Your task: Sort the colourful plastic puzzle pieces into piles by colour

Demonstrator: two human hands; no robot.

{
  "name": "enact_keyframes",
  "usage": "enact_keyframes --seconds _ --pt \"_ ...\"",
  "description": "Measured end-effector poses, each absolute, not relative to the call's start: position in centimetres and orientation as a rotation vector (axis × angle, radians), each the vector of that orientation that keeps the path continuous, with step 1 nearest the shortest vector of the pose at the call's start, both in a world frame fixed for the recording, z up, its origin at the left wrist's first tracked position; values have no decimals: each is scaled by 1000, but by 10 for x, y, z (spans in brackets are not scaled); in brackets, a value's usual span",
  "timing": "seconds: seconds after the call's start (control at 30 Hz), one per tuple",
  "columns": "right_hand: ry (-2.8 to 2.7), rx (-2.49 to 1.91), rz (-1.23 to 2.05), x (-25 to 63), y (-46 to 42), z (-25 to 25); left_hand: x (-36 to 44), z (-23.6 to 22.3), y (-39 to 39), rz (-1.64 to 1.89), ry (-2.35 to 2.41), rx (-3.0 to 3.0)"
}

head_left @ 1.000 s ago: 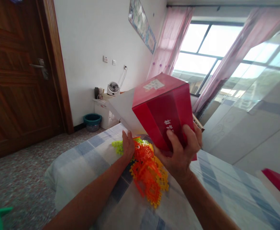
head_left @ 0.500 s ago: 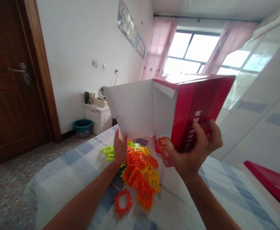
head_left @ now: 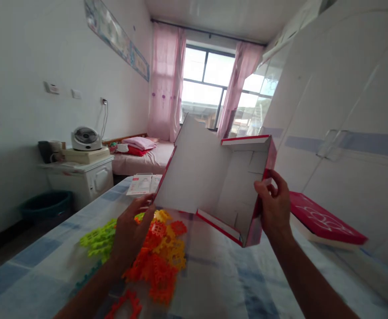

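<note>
A cardboard box (head_left: 197,168), white inside and red outside, is held up tilted with its lid swung wide and its inside facing me. My right hand (head_left: 275,204) grips the box's right side wall, thumb on the inner edge. At the lid's lower left corner is my left hand (head_left: 132,228), its fingertips closed at the edge and partly hidden. Below the box, orange and yellow plastic interlocking pieces (head_left: 158,266) lie heaped on the table. Light green pieces (head_left: 99,239) are left of them, partly behind my left hand. No pieces show inside the box.
A checked cloth covers the table (head_left: 210,283). A flat white printed package (head_left: 142,184) lies at its far edge. At the right is a red-topped box (head_left: 330,217). Beyond the table stand a white cabinet with a fan (head_left: 86,138), a green bin (head_left: 47,204) and a bed (head_left: 147,161).
The box has turned so its inside now faces me, and it has come lower. My left hand has moved to the lid's corner. The view has swung to the right.
</note>
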State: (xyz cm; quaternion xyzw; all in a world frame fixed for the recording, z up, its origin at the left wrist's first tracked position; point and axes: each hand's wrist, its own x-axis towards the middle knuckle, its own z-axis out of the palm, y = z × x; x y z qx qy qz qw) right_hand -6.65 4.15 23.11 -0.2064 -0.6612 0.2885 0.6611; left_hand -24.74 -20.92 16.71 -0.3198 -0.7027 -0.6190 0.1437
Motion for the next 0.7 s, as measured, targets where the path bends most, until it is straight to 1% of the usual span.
enact_keyframes --seconds 0.1,0.23,0.37,0.43,0.53,0.6,0.7 --pt "-1538 -464 521 -54 26 233 -227 163 -198 -1722 -2029 -964" --pt "-1622 -307 281 -46 -15 256 -221 168 -192 -1707 -2219 -922" --pt "-1591 -86 63 -56 -47 272 -247 175 -202 -1817 -2122 -674" --pt "-1635 5 -34 -70 -49 268 -268 169 -209 -1676 -2173 -558" --pt "-1779 30 -96 -94 -41 253 -294 153 -216 -1425 -2364 -579" --pt "-1824 38 -90 -106 -37 247 -302 144 -216 -1402 -2400 -618" --pt "-1819 92 -86 -113 -40 248 -304 142 -212 -1465 -2379 -641"
